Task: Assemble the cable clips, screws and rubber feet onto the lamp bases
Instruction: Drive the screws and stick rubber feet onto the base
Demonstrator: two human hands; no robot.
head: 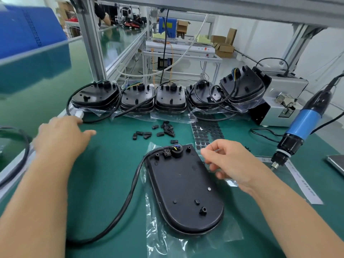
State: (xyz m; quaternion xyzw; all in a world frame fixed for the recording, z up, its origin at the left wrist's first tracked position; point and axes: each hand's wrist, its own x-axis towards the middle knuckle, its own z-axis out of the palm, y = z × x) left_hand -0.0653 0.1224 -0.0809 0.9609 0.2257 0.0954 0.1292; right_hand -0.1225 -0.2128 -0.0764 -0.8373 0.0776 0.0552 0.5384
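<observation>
Right hand (229, 162) hovers loosely curled, holding nothing, over the top right edge of the lamp base (186, 189). Left hand (61, 135) reaches out flat and relaxed, well left of the clips (158, 130).

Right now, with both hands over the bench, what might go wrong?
The left hand reaches toward the stacked bases; snagging their looped cables could topple them. The right hand hovers over the lamp base near loose cable clips, which it could scatter.
</observation>
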